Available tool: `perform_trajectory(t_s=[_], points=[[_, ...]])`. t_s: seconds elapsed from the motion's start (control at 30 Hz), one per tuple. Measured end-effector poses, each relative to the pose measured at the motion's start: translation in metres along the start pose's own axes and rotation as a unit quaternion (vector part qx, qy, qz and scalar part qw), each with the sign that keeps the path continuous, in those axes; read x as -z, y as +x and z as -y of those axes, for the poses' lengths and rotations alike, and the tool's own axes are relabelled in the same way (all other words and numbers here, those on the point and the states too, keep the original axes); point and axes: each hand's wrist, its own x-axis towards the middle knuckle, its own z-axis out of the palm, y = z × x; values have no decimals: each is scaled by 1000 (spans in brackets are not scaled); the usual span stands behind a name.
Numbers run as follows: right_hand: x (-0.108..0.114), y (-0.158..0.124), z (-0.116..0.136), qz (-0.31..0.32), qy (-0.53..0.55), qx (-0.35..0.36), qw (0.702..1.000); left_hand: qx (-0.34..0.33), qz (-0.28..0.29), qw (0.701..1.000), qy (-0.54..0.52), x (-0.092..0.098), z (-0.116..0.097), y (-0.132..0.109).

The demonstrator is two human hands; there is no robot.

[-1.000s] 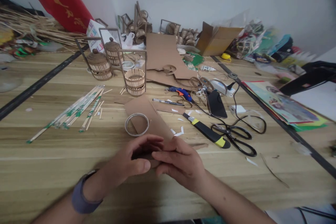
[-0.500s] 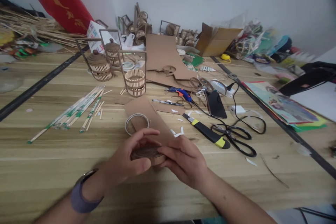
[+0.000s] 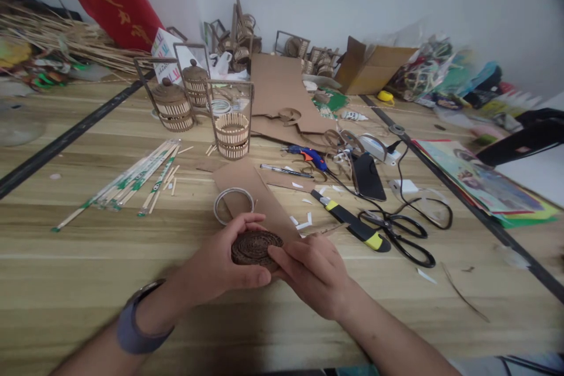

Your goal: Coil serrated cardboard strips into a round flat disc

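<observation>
A dark brown coiled disc (image 3: 256, 248) is held between my two hands, its spiral face turned up toward the camera. My left hand (image 3: 235, 255) wraps its fingers and thumb round the disc's left side. On the right edge, my right hand (image 3: 311, 267) pinches the disc, and a thin brown strip sticks out above its knuckles. Just beyond the hands lie a cardboard strip (image 3: 268, 202) and a roll of tape (image 3: 215, 208). A small slatted basket with a tall handle (image 3: 232, 136) stands farther back.
Wrapped sticks (image 3: 132, 185) lie at left. To the right are a utility knife (image 3: 352, 222), black scissors (image 3: 399, 235), a blue glue gun (image 3: 308, 156), a phone (image 3: 369, 177) and cables. Lidded baskets (image 3: 171, 107) and a cardboard box (image 3: 372, 67) stand behind.
The disc has tilted so that its coiled face shows more clearly. A thin strip now shows above my right hand. The camera view has shifted slightly.
</observation>
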Motion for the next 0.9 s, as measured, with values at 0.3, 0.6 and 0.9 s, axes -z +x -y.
perform_trajectory(t_s=[0.3, 0.6, 0.9], points=[[-1, 0, 3, 3, 82, -39, 996, -74, 17, 997, -23, -1, -2, -7], [8, 11, 3, -55, 135, -66, 987, -113, 102, 981, -120, 2, -4, -7], [3, 7, 0, 58, 112, -124, 984, -91, 34, 994, -58, -1, -4, -8]])
